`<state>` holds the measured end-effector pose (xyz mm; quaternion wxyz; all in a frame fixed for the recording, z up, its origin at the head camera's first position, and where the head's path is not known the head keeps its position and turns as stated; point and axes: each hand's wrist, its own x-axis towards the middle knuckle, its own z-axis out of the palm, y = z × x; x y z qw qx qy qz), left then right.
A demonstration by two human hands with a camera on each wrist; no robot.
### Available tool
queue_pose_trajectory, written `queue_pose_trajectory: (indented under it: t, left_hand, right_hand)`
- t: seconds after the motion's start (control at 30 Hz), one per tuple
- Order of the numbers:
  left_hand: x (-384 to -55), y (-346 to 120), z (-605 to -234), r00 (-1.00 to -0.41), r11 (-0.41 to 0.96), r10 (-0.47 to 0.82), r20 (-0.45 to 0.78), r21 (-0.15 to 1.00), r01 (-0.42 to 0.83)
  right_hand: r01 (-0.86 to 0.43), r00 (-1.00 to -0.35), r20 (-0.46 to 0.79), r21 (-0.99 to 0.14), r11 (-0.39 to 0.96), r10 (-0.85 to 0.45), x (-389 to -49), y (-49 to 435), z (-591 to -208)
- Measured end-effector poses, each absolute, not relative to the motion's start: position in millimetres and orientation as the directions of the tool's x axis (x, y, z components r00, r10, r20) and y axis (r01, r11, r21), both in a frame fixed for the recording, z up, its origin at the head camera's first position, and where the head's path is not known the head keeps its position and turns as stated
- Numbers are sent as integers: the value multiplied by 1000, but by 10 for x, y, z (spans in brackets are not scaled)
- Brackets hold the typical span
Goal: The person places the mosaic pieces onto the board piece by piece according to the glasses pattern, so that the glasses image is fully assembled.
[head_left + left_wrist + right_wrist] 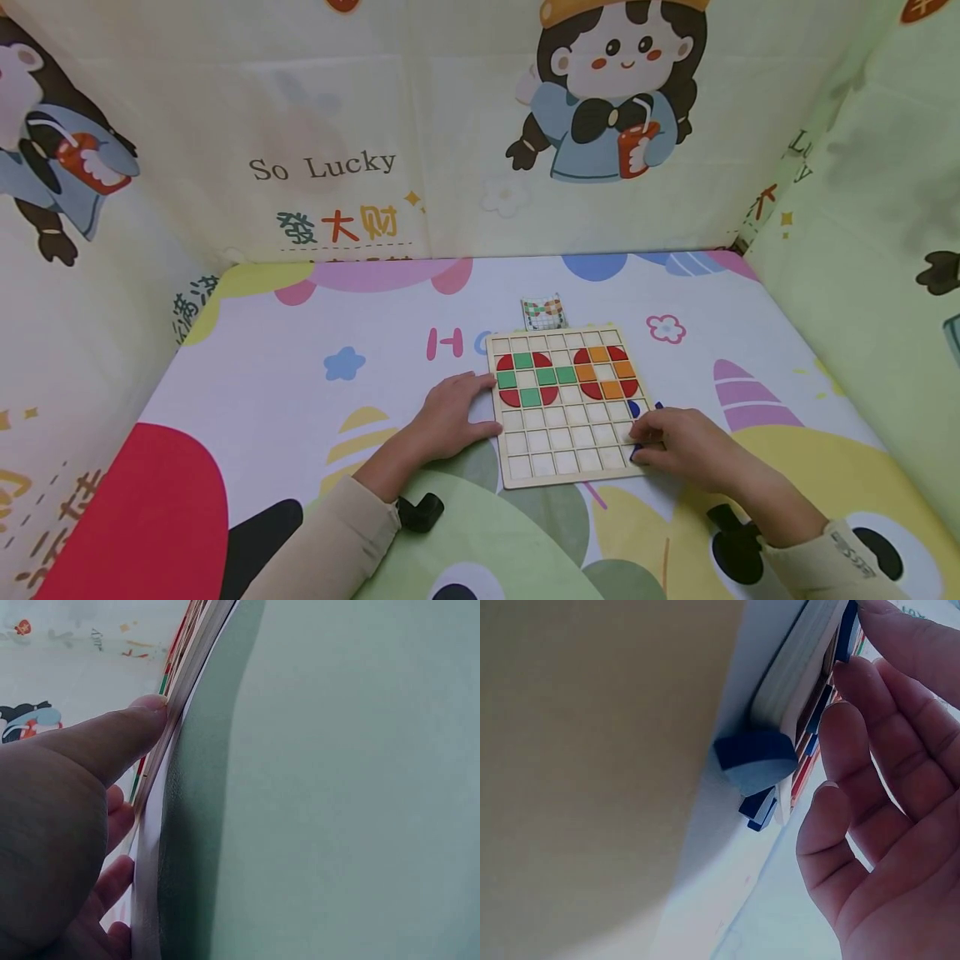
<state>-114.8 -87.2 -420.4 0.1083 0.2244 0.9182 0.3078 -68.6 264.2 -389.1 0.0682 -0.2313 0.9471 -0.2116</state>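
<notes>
A square wooden grid board (534, 440) lies on the table cloth, with red quarter-round, green square and orange square tiles in its upper rows. My left hand (448, 415) rests at the board's left edge, thumb and fingertips touching the frame. At the lower right corner, my right hand (690, 446) pinches a small blue tile (847, 630) between thumb and finger; its exact shape is partly hidden. One blue quarter-round tile (634, 408) is on the board just above that hand. Beside the board's right edge, another blue tile (756, 759) lies near the fingers, with more blue tiles close by.
Behind the board stands a small pattern card (543, 312) showing green and orange shapes on a grid. Printed cloth walls (465, 150) enclose the table at the back and both sides. Each wrist carries a black camera mount (422, 512).
</notes>
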Motion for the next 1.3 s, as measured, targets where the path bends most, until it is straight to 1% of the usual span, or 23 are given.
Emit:
queue_pose_trajectory:
  t: [0.13, 0.23, 0.67, 0.87, 1.1, 1.3]
  left_hand:
    - [-1147, -873, -4201, -876, 709, 479, -57, 615, 347]
    - [-1147, -873, -4202, -876, 709, 478, -57, 614, 347]
    - [-1147, -873, -4192, -875, 706, 480, -53, 616, 350]
    - [-1144, -875, -4195, -873, 704, 486, -50, 614, 356]
    - [-1141, -877, -4204, -869, 702, 493, -47, 612, 365]
    - [-1148, -879, -4206, -870, 704, 490, -52, 613, 359]
  right_hand:
    - [-425, -879, -16, -425, 799, -476, -686, 2656, -3890]
    - [-416, -883, -27, -415, 809, -468, -680, 2656, -3883]
    - [-332, -908, -91, -438, 835, -409, -682, 2656, -3843]
    - [-260, -926, -127, -469, 844, -356, -681, 2695, -3804]
    - [-263, -940, -86, -428, 864, -329, -697, 2810, -3740]
    - [-251, -951, -61, -426, 869, -304, -676, 2940, -3721]
